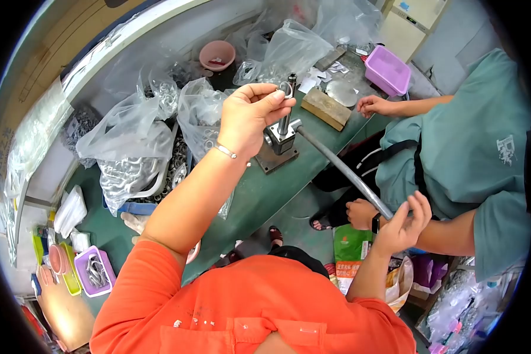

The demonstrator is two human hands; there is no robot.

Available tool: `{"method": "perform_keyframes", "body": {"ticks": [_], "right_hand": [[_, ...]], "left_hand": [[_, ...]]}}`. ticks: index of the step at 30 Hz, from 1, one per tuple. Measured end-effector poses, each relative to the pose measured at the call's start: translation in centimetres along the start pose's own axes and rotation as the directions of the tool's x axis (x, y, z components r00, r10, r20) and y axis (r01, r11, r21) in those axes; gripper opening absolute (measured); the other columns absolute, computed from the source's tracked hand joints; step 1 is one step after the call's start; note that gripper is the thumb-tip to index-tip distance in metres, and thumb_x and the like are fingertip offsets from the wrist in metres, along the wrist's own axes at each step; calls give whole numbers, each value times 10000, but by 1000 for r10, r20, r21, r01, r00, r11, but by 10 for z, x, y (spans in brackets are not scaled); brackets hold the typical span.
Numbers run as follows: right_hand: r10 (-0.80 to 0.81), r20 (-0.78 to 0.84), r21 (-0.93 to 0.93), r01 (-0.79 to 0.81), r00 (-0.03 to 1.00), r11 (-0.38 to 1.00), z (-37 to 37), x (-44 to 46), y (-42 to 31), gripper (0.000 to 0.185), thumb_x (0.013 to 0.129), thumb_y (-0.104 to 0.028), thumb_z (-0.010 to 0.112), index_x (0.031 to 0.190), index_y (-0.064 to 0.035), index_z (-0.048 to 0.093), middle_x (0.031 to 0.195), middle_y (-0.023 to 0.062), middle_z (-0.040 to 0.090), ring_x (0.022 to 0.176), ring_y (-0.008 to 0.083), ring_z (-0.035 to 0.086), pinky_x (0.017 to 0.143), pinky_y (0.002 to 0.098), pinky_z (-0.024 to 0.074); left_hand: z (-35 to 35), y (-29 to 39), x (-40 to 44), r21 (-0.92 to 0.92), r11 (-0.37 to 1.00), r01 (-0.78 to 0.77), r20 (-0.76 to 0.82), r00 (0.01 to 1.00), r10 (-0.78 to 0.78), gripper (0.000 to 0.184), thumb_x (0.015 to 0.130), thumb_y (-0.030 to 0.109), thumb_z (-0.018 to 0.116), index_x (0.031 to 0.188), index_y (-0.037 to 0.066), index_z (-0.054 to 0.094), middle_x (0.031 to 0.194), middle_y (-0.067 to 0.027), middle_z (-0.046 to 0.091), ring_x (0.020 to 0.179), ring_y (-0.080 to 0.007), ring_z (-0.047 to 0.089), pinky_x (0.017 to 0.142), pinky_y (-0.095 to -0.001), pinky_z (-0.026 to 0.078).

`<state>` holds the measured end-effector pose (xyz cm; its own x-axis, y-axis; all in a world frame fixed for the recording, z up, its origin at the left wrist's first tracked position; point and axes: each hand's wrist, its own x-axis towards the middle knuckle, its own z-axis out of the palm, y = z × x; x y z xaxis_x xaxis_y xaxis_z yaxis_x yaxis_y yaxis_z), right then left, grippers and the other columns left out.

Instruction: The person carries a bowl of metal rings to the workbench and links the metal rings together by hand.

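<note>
My left hand (255, 118) pinches a small metal ring (285, 89) between thumb and fingertips, at the top of the upright post of a small hand press (282, 135). The press is bolted to a square metal base on the green bench. From its side a long grey lever bar (345, 170) slopes down to the right. Its lower end meets my right hand (400, 229), whose fingers are spread and not wrapped around the bar. Whether the palm bears on the bar's end is hard to see.
Clear plastic bags (127, 168) of metal rings lie left of the press, near a pink bowl (217, 55). A wooden block (325, 108) and a purple basket (388, 71) are at the right. A person in a green shirt (454, 153) sits close by, with a hand (374, 106) over the bench edge.
</note>
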<state>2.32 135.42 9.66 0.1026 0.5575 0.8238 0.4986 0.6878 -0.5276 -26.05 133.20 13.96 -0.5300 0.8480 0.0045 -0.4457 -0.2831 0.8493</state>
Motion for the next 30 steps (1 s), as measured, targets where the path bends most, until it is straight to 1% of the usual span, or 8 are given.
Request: {"method": "perform_keyframes", "body": {"ticks": [4,9,11,14,18,23,26,30], "right_hand": [[-284,191,243,235,940,941,32,22,-49,210,668,109,561,848,2,579,887,137,564,794,275,547,720,342,451],[-220,346,443,49,912,895,117,40,-63,249,708,28,598,956,21,569,1000,146,560,925,268,550,768,314,448],[-45,412,606,-237,910,759,144,42,-67,266,717,-7,615,978,13,565,1026,139,558,947,247,546,765,309,456],[-139,452,547,-151,881,823,171,47,-59,278,717,-35,635,984,4,567,1015,123,568,909,215,561,722,295,474],[-119,495,575,-222,861,788,188,45,-57,253,704,-30,649,945,5,581,947,107,590,754,183,589,607,264,487],[-99,445,609,-220,890,762,198,43,-53,227,687,-6,654,905,3,592,895,99,597,702,168,589,609,263,485],[-86,432,633,-234,898,738,200,42,-50,224,694,-8,648,911,1,595,844,94,597,682,169,585,593,263,473],[-225,372,566,-28,900,824,199,50,-52,208,708,-14,633,913,1,608,771,95,581,629,172,565,563,263,452]], "left_hand": [[7,-9,15,-46,999,7,3,1000,-7,124,788,13,579,892,-26,523,852,-122,590,834,-232,607,723,-293,519],[16,-1,14,-73,997,-33,89,995,40,119,791,24,579,889,-20,528,858,-116,593,837,-235,606,730,-307,513],[14,1,16,-33,999,-16,16,1000,16,117,793,25,576,890,-23,529,862,-116,593,836,-235,606,730,-309,511],[7,-6,24,-82,996,16,-6,1000,-17,125,800,46,575,900,-23,544,858,-112,596,818,-220,604,737,-311,502],[3,-11,27,-177,982,69,-26,997,-75,131,777,40,605,870,-37,554,819,-107,597,735,-175,599,686,-277,516],[0,-20,28,-138,984,111,-18,993,-114,144,806,95,582,893,-18,568,839,-95,600,784,-184,587,743,-303,486],[-1,-21,30,-155,982,104,-12,994,-107,144,780,81,614,857,-29,562,794,-97,605,706,-164,595,681,-273,510],[-1,-18,33,-139,982,129,17,992,-128,156,792,113,608,856,-22,560,777,-88,604,692,-156,589,669,-268,501]]}}
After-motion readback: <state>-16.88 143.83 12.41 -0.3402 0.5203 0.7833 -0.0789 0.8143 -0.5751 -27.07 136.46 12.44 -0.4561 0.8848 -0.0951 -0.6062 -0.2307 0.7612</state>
